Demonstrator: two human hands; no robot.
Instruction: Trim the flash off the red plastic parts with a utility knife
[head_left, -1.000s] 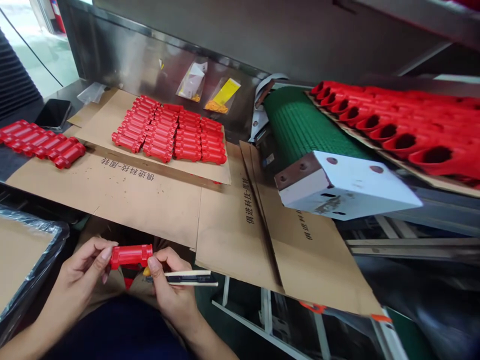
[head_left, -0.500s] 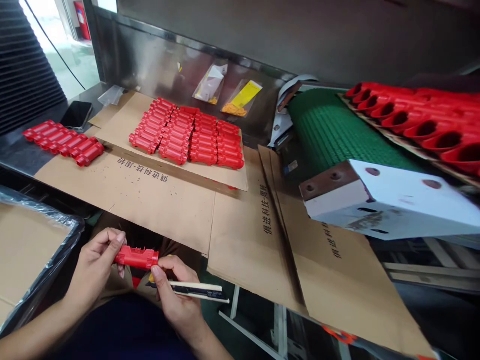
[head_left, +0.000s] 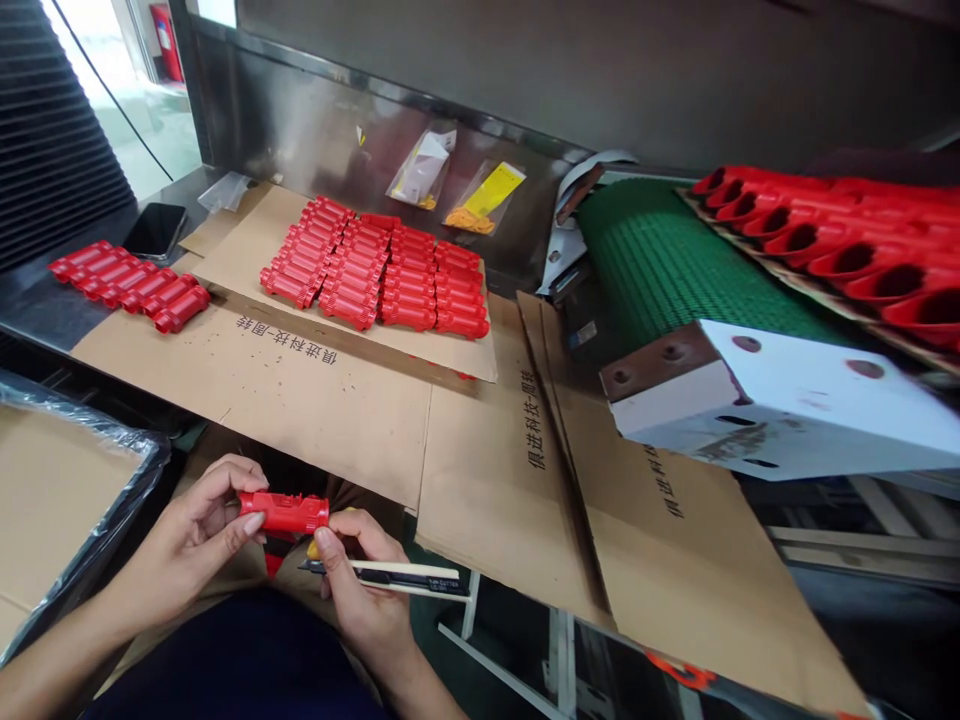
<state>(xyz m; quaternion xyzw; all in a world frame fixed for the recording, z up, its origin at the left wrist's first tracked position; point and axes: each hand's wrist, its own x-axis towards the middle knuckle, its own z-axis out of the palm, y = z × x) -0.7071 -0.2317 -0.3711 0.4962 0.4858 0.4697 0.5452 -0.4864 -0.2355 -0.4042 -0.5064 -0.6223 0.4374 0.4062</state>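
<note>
In front of my lap, a red ribbed plastic tube part (head_left: 289, 512) lies roughly level between both hands. My left hand (head_left: 206, 530) pinches its left end between thumb and fingers. A cutter knife (head_left: 409, 577) with a pale and black handle is gripped in my right hand (head_left: 364, 570), its blade end pointing left below the tube. The thumb and forefinger of that hand also touch the tube's right end. On the bench, several like red parts (head_left: 349, 285) lie in rows on a cardboard sheet (head_left: 442, 350). A shorter row of red parts (head_left: 127, 285) lies at the left.
A green conveyor belt (head_left: 660, 250) with a white metal end bracket (head_left: 787, 400) stands at the right, carrying more red tubes (head_left: 847, 250). A plastic-lined carton (head_left: 142, 470) is at lower left. A phone (head_left: 155, 230) lies at the back left. Bags (head_left: 484, 200) hang behind.
The red tube has moved slightly right and been turned a little. My left thumb has shifted onto its near side. My right hand with the cutter knife has moved slightly right.
</note>
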